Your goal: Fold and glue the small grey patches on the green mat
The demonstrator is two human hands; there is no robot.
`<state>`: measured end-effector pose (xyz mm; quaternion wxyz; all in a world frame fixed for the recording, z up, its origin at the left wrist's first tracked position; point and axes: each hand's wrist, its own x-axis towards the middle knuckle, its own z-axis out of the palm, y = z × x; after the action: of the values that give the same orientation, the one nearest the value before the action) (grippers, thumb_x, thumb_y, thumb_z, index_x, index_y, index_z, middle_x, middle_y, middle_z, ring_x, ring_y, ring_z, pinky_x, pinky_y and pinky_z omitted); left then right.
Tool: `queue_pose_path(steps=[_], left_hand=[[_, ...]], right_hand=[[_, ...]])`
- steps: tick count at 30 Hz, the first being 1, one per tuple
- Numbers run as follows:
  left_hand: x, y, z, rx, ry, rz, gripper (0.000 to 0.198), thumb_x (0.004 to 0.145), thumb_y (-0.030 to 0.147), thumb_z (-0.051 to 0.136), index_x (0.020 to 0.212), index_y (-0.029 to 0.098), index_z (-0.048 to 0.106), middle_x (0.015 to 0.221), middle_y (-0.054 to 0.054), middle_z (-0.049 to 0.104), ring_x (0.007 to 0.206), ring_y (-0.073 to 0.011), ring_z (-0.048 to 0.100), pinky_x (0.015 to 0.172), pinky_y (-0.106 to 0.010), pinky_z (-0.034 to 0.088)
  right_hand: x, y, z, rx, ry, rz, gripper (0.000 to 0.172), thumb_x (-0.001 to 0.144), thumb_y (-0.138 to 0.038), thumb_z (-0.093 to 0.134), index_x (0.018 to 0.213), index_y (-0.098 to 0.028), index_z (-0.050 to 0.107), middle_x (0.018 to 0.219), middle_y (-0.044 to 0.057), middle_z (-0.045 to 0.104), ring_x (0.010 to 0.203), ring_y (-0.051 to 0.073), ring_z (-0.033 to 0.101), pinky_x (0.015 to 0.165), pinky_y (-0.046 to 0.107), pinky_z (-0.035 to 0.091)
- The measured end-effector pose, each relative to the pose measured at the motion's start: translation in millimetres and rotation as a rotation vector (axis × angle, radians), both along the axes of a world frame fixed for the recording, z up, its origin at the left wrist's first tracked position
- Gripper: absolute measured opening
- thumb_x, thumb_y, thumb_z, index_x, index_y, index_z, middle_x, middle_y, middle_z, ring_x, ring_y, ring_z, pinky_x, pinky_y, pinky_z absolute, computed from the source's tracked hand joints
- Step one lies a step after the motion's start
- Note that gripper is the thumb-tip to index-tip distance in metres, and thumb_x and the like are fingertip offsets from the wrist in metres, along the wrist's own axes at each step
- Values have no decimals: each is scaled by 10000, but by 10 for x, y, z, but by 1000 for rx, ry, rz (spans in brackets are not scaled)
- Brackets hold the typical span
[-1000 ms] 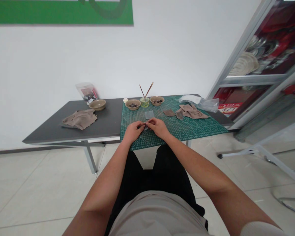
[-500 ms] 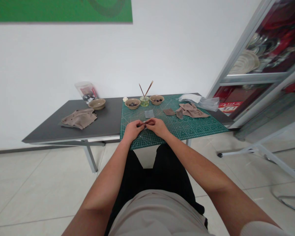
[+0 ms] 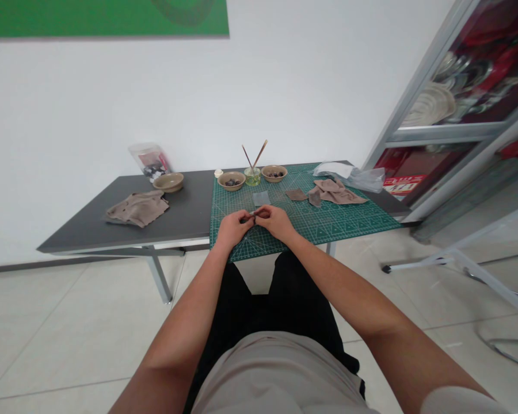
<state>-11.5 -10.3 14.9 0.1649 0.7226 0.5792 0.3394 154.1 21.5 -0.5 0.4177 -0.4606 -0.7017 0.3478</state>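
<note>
Pinching a small dark piece between both hands, just above the near part of the green cutting mat.

Left hand and right hand meeting fingertip to fingertip, both closing tight on the piece; too small for telling its kind. Likely risking a slip from so fine a grip, the piece dropping by the mat's near edge and rolling off to the floor tiles. Grey square patch lying just beyond the hands; bowls and a glass with sticks standing farther back, well apart. Open mat running rightward up to a tan cloth; dark tabletop running leftward to a second cloth.
</note>
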Motion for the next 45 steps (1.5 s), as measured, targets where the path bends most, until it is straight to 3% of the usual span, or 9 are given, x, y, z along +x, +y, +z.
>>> queue_pose_path(steps=[9, 13, 18, 21, 26, 31, 45], left_hand=[[3, -10, 9, 6, 40, 2, 183, 864, 332, 556, 865, 237, 712, 898, -15, 733, 848, -189, 640, 746, -281, 446], [-4, 12, -28, 47, 91, -17, 193, 883, 316, 539, 923, 239, 712, 995, -32, 733, 954, -213, 637, 861, -325, 470], [7, 28, -63, 81, 177, -28, 249, 850, 210, 560, 1070, 221, 677, 1097, -54, 703, 1046, -232, 610, 952, -368, 467], [16, 40, -82, 128, 223, -21, 198, 851, 200, 560, 1008, 194, 681, 1139, -78, 664, 1091, -244, 569, 985, -385, 449], [28, 49, -102, 128, 315, -7, 150, 875, 228, 539, 909, 182, 677, 1007, -90, 641, 987, -251, 545, 919, -401, 463], [36, 36, -114, 152, 306, -12, 147, 882, 238, 539, 909, 181, 672, 1060, -87, 628, 1008, -238, 522, 937, -387, 448], [64, 18, -73, 123, 398, 4, 156, 889, 242, 524, 908, 173, 663, 977, -94, 628, 992, -254, 509, 893, -389, 437]], right_hand=[[5, 17, -15, 21, 6, 11, 160, 726, -225, 687, 884, -204, 705, 773, 1, 732, 757, 169, 692, 727, 282, 501], [17, 9, 9, 20, -1, 16, 154, 734, -221, 714, 886, -191, 713, 822, 19, 738, 783, 164, 694, 761, 277, 509], [31, -37, 85, 135, -249, -52, 117, 822, -240, 668, 909, -189, 727, 838, 39, 715, 797, 170, 665, 794, 297, 483], [37, -62, 93, 259, -369, -53, 142, 863, -215, 626, 955, -183, 729, 953, 72, 693, 875, 178, 632, 846, 308, 460], [87, -74, 67, 353, -522, -29, 180, 907, -225, 575, 976, -176, 734, 981, 95, 700, 961, 209, 592, 912, 350, 422], [73, 7, 74, 382, -594, 53, 144, 893, -237, 605, 887, -188, 740, 962, 76, 717, 959, 207, 583, 919, 345, 412], [90, 54, 147, 345, -642, 38, 117, 850, -206, 623, 784, -164, 710, 853, 78, 682, 886, 196, 577, 821, 308, 416]])
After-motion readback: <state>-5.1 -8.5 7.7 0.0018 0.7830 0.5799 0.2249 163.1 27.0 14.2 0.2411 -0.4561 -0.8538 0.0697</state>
